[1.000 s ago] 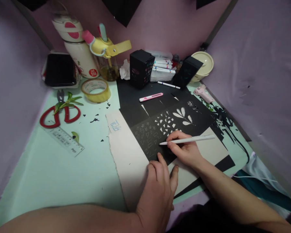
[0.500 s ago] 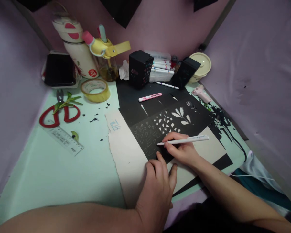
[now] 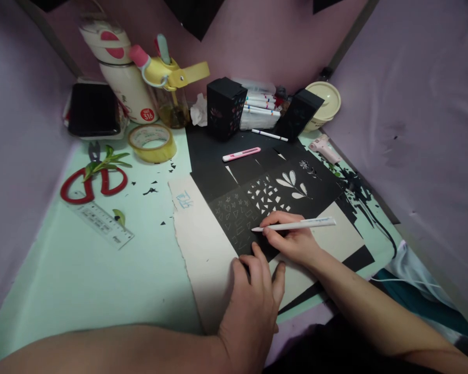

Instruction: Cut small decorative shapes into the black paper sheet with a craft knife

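A white pen point(image 3: 312, 223) is pinched in my right hand point(image 3: 290, 236), its tip touching the black paper point(image 3: 222, 236). Small outlined shapes, stars, triangles and boxes among them, cover the paper left of the tip. Beyond my right hand, the black sheet has many small cut-out holes and a cut-out leaf sprig point(image 3: 292, 184). My left hand point(image 3: 255, 291) lies with fingers spread over the near edge of the black paper, partly on a whitish board point(image 3: 195, 244) with a torn left edge. Its fingertips rest just below the drawn shapes.
A pink craft knife point(image 3: 242, 154) lies on black paper. Left are red-handled scissors point(image 3: 78, 192), a clear ruler point(image 3: 105, 226) and yellow tape point(image 3: 154, 150). Bottles point(image 3: 130, 96), a black box point(image 3: 224, 111) and markers point(image 3: 259, 117) stand behind. Black scraps point(image 3: 354, 187) lie right.
My right hand and the pen have hardly moved, the tip shifting very slightly. My left hand stays in place. The view has tilted a little.
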The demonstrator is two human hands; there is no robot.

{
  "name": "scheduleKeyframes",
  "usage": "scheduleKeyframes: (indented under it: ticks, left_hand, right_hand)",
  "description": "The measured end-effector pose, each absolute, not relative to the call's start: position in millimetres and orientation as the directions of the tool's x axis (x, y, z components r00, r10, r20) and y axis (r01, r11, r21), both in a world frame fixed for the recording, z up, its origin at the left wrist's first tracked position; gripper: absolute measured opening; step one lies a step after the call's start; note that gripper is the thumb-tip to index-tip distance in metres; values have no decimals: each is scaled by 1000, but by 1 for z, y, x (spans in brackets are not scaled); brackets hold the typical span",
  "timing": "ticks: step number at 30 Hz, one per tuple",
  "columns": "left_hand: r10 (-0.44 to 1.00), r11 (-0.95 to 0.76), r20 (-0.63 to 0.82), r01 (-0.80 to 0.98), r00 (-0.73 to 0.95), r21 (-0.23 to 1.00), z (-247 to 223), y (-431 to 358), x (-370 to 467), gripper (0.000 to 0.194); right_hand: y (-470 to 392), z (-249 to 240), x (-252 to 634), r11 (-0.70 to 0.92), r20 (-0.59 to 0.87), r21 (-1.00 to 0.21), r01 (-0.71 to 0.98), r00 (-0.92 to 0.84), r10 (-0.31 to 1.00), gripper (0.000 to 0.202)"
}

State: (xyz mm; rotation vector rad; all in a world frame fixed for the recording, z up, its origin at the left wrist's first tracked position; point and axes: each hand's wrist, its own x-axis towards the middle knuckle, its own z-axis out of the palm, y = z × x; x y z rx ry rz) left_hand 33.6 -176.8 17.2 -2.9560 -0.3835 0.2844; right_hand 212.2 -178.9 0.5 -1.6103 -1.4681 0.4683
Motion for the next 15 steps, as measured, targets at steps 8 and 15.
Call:
scheduleKeyframes:
  ticks: [8,15]
  left_hand:
    - [270,-953,-147,243,952,-178,17,-178,34,91]
    - [267,-953,-145,239,953,-186,17,-177,34,94]
  right_hand:
    - [-179,0,213,79,270,-794,603,233,934,11]
    - [-180,-4,214,81,260,-803,590,226,939,11]
